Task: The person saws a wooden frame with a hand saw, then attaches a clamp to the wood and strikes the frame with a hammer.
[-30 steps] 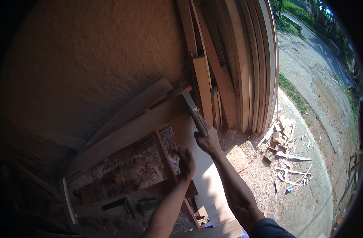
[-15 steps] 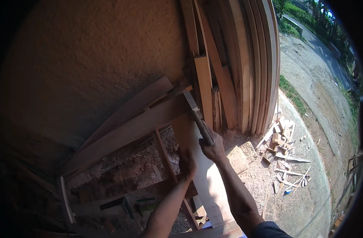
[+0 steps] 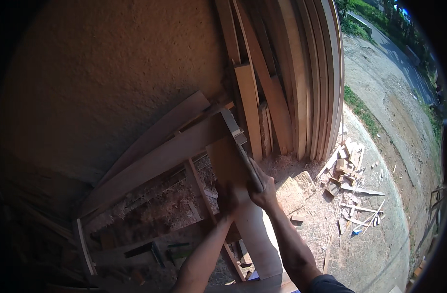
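Note:
My right hand (image 3: pixel 264 195) is closed around the dark handle of a long tool (image 3: pixel 243 156). The tool has a pale, blocky head at its far end, but its exact kind is unclear. Beside the handle, a short brown wooden board (image 3: pixel 226 163) is tilted up in shade. My left hand (image 3: pixel 228 199), blurred and dark, grips the near end of this board. Below both hands a long pale plank (image 3: pixel 257 239) runs toward me, partly sunlit. My left fingers are mostly hidden.
Tall planks (image 3: pixel 301 88) lean on the rough wall (image 3: pixel 116 63). A wooden frame with a long board (image 3: pixel 150 158) lies left, above shavings. A dark angled tool (image 3: pixel 155 254) lies lower left. Wood offcuts (image 3: pixel 348 171) are heaped on the sunlit ground at right.
My right hand and the tool handle have shifted slightly toward me. My left hand has moved a little left and the short board tilts more into view.

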Available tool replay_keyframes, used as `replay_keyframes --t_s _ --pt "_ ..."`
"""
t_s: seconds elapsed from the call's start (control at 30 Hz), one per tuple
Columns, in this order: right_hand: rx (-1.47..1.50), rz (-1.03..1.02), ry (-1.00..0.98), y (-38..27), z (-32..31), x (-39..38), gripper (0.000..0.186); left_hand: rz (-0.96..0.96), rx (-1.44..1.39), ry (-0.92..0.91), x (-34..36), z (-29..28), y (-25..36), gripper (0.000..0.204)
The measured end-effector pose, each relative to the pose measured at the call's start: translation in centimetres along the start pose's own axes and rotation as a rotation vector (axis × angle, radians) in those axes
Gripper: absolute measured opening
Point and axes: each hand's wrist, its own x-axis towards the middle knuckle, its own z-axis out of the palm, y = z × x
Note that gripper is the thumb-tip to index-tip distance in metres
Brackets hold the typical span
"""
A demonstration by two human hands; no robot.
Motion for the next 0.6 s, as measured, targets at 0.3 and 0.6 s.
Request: replay_keyframes --t_s 0.3,0.6 --pt "0.082 0.031 -0.021 0.3 -1.4 1.2 0.068 0.054 0.059 -0.006 0.2 0.5 0.5 0.062" --pt "-0.199 -0.11 -0.053 -1.1 -6.3 -15.2 0.06 -0.175 -0.368 -0.034 -0.8 0.7 -1.1 0.053"
